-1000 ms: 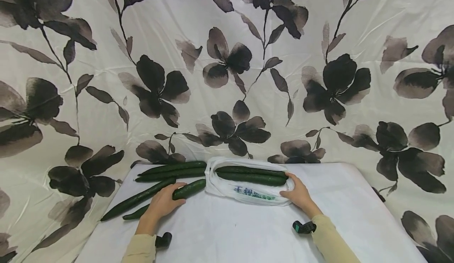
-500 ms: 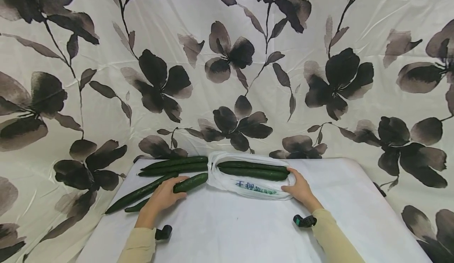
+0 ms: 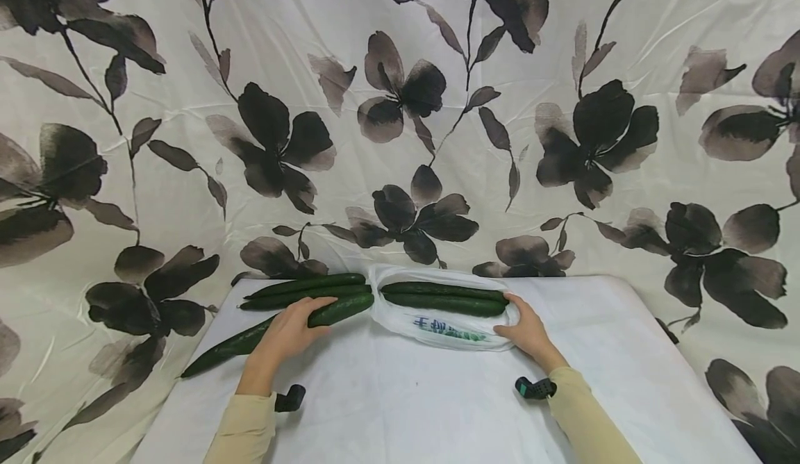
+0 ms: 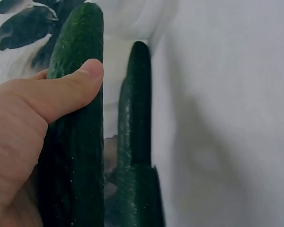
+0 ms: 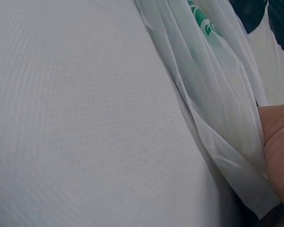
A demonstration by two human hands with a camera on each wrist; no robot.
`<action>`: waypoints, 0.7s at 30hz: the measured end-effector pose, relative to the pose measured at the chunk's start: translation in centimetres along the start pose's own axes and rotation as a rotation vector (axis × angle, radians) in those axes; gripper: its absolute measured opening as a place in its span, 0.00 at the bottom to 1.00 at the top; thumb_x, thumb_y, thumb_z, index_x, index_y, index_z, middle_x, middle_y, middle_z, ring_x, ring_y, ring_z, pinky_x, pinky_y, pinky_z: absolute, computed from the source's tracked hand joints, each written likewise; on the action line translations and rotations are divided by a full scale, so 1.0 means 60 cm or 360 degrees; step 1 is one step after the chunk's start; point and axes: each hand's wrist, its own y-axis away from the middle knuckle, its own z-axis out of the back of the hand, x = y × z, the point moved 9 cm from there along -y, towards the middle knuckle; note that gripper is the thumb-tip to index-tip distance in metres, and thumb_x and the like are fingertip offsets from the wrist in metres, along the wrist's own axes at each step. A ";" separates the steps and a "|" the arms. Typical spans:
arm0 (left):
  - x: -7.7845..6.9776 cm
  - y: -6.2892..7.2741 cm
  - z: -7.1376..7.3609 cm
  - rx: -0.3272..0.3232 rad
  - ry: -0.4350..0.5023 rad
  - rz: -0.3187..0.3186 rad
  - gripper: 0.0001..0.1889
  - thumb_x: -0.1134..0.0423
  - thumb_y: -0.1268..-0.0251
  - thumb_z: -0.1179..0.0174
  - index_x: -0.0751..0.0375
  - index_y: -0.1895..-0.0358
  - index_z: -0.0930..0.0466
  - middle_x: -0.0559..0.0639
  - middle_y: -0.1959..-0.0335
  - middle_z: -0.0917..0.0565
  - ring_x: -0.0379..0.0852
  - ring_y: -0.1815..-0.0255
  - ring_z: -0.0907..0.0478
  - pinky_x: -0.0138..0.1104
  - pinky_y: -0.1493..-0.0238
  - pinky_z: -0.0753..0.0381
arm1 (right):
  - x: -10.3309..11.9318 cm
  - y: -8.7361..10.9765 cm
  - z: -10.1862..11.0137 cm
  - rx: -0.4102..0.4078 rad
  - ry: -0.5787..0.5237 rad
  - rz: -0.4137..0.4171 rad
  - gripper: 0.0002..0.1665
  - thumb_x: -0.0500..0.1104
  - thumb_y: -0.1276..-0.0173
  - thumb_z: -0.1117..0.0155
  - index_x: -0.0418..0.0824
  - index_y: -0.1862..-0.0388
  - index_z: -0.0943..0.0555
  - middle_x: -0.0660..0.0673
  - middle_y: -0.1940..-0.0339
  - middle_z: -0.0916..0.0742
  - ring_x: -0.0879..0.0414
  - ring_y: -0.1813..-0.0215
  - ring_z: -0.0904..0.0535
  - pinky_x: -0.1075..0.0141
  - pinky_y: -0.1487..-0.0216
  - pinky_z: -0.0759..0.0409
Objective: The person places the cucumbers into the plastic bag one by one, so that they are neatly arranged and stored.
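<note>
A white-covered table (image 3: 412,415) across the bottom of the frame bears green cucumbers (image 3: 300,300), lower left, and a white plastic bag (image 3: 400,323), lower center.

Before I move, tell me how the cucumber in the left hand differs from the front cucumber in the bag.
The held cucumber is gripped by the left hand; the front bagged cucumber lies within the opening of the white bag. In the head view, the held cucumber slants up to the right; the front bagged cucumber lies nearly level. Both are dark green and elongated.
</note>
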 end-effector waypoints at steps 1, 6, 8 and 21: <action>-0.002 -0.001 0.003 -0.0008 -0.0013 -0.0004 0.32 0.56 0.43 0.29 0.40 0.33 0.27 0.56 0.41 0.23 0.59 0.42 0.26 0.55 0.48 0.26 | 0.001 0.000 0.001 -0.0005 0.0001 0.0005 0.50 0.43 0.43 0.26 0.40 0.25 0.40 0.31 0.27 0.36 0.33 0.28 0.44 0.39 0.32 0.44; -0.018 -0.001 0.021 -0.0077 -0.0067 -0.0069 0.32 0.56 0.44 0.28 0.44 0.34 0.26 0.57 0.43 0.22 0.60 0.43 0.25 0.58 0.46 0.29 | -0.001 0.000 0.000 0.0006 -0.0001 0.0021 0.49 0.44 0.42 0.26 0.40 0.25 0.40 0.31 0.27 0.37 0.32 0.28 0.44 0.39 0.32 0.44; -0.026 -0.001 0.028 -0.0108 -0.0101 -0.0114 0.32 0.57 0.46 0.27 0.45 0.35 0.25 0.57 0.45 0.21 0.59 0.45 0.25 0.58 0.47 0.28 | -0.003 0.000 0.000 0.0010 0.0000 0.0014 0.50 0.44 0.42 0.26 0.40 0.25 0.40 0.31 0.27 0.37 0.33 0.28 0.45 0.39 0.32 0.44; -0.083 -0.029 0.034 -0.0148 -0.0126 -0.0314 0.33 0.58 0.48 0.25 0.45 0.36 0.23 0.52 0.51 0.19 0.54 0.52 0.21 0.50 0.52 0.22 | -0.002 0.000 0.000 0.0003 -0.0011 0.0003 0.50 0.43 0.42 0.26 0.40 0.25 0.41 0.30 0.27 0.37 0.32 0.28 0.45 0.39 0.32 0.45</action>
